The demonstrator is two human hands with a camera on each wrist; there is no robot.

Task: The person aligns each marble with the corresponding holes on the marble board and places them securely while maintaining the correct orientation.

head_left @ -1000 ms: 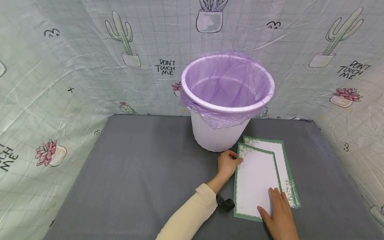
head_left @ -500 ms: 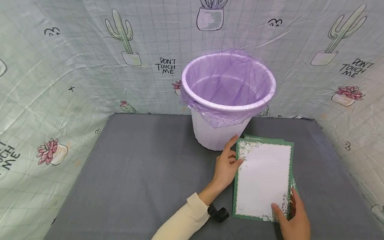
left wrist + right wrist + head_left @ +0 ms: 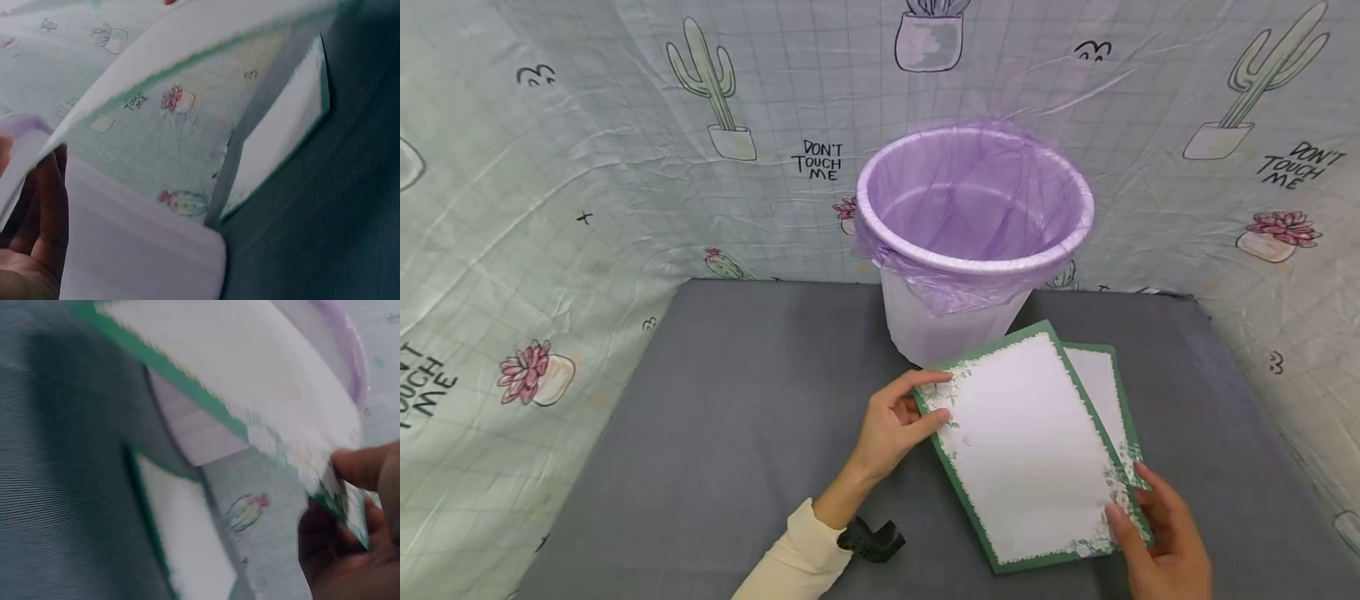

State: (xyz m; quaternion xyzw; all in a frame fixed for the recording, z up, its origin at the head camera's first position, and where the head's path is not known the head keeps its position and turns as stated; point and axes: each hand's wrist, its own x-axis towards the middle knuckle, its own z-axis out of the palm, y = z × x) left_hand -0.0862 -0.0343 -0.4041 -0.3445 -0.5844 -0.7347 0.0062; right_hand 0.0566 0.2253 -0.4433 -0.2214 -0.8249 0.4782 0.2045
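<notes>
A sheet of paper [image 3: 1022, 450] with a green border and printed flowers is held up above the table, tilted, between both hands. My left hand [image 3: 887, 429] pinches its upper left corner between thumb and fingers. At the lower right corner my right hand [image 3: 1165, 533] grips it, thumb on top and fingers beneath, as the right wrist view also shows. A second green-bordered sheet [image 3: 1101, 379] lies on the table behind it, partly covered in the head view. In the left wrist view this lying sheet [image 3: 281, 134] shows apart from the raised one.
A white bin [image 3: 936, 321] lined with a purple plastic bag [image 3: 973, 212] stands just beyond the sheets. The grey tabletop [image 3: 760, 417] extends to the left. Cloth [image 3: 760, 75] printed with cacti hangs at the back and sides. A black wrist device [image 3: 874, 540] sits on the left wrist.
The top sheet has been lifted off the other one and turned, its left side shifting leftward. My left hand moved left with it; my right hand moved from resting on the paper to gripping its corner.
</notes>
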